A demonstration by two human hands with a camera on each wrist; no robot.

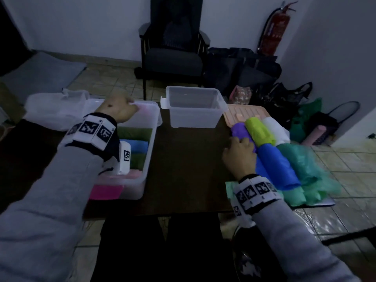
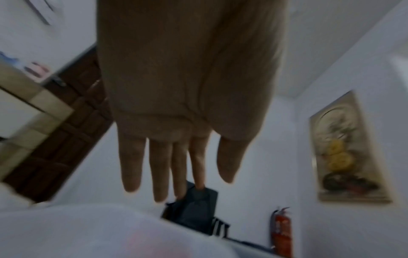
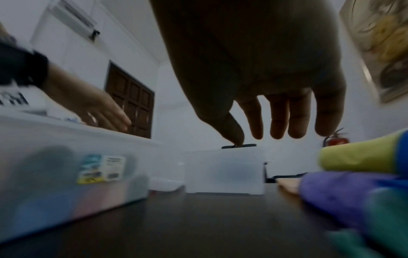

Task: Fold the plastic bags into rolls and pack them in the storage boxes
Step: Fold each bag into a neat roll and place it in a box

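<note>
The left hand [image 1: 120, 107], fingers straight, reaches over the far end of the left storage box [image 1: 151, 143] holding rolled bags. The right hand [image 1: 240, 154], fingers relaxed, rests on the purple roll [image 1: 241, 130] at right. The box's sticker [image 3: 101, 168] is unreadable.

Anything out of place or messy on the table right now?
Mostly tidy. One oddity: the loose green bags at the table's right edge are crumpled and spill past the edge, unlike the neat rolls beside them. The middle box looks empty.
</note>
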